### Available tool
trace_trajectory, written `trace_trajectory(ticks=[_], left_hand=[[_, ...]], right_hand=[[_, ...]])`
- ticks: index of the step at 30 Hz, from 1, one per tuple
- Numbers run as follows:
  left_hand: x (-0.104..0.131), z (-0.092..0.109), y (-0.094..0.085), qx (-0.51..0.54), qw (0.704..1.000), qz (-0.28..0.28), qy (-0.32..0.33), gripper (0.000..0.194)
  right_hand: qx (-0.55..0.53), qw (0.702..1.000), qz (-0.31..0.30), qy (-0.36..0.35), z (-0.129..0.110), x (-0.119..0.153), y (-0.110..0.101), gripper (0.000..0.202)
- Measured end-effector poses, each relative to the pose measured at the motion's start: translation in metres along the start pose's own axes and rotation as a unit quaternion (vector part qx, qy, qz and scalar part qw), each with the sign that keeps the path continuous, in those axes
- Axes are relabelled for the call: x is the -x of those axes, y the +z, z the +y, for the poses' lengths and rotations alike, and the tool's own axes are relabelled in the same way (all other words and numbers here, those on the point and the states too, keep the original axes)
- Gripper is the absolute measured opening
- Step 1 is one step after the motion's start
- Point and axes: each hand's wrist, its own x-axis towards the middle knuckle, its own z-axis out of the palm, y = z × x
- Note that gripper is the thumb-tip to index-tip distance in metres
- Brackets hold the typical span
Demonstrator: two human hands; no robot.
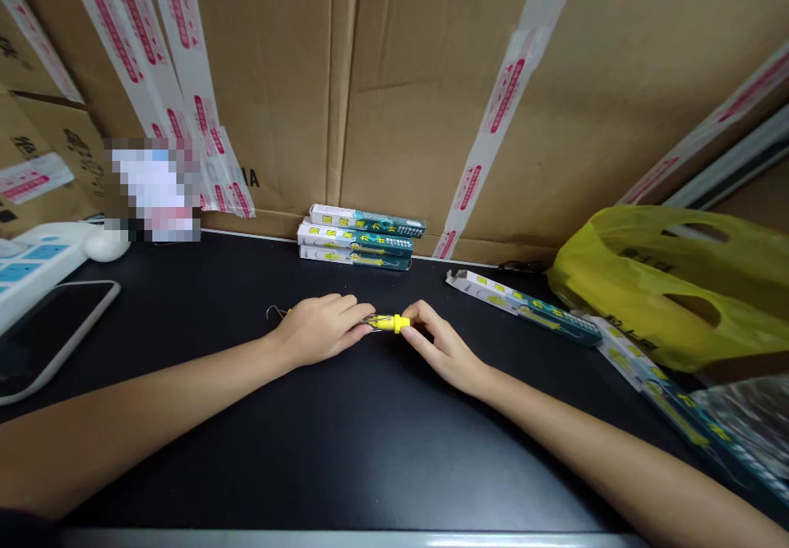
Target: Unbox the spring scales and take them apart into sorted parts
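Over the middle of the black table I hold a yellow spring scale (385, 323) lengthwise, between both hands. My left hand (320, 330) is closed around its body and hides most of it. A thin metal hook (275, 311) sticks out past the left hand's outer side. My right hand (440, 347) pinches the yellow end of the scale between thumb and fingertips. Behind the hands lies a small stack of printed spring scale boxes (356, 240). Another such box (523, 306), its left end flap open, rests to the right of my right hand.
One more long box (666, 388) lies at the right, near a yellow plastic bag (634, 285) and clear plastic wrapping (752, 416). At the left are a phone (55, 334) and a white power strip (43, 260). Taped cardboard (407, 121) walls off the table's back.
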Motion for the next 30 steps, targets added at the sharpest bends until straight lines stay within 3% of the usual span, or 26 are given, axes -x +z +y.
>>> trace_trajectory(ticks=[6, 12, 16, 23, 30], left_hand=[[0.0011, 0.0, -0.0004, -0.019, 0.999, -0.007, 0.03, 0.031], [0.0012, 0.0004, 0.0009, 0.004, 1.0, -0.024, -0.015, 0.027], [0.0006, 0.0007, 0.001, 0.005, 1.0, -0.026, -0.016, 0.027], [0.001, 0.0008, 0.0004, -0.013, 1.0, -0.025, 0.004, 0.032], [-0.0003, 0.001, -0.001, -0.001, 0.999, -0.049, -0.023, 0.03]], right_hand=[[0.056, 0.998, -0.019, -0.012, 0.0018, -0.0014, -0.0016, 0.041], [0.018, 1.0, -0.011, -0.003, 0.0018, -0.0005, 0.0008, 0.019], [0.027, 1.0, 0.002, -0.008, 0.0, 0.0016, 0.0011, 0.017], [0.076, 0.996, -0.031, -0.024, 0.0012, -0.003, -0.0019, 0.042], [0.036, 0.999, 0.016, -0.038, 0.0048, 0.0018, 0.0032, 0.01]])
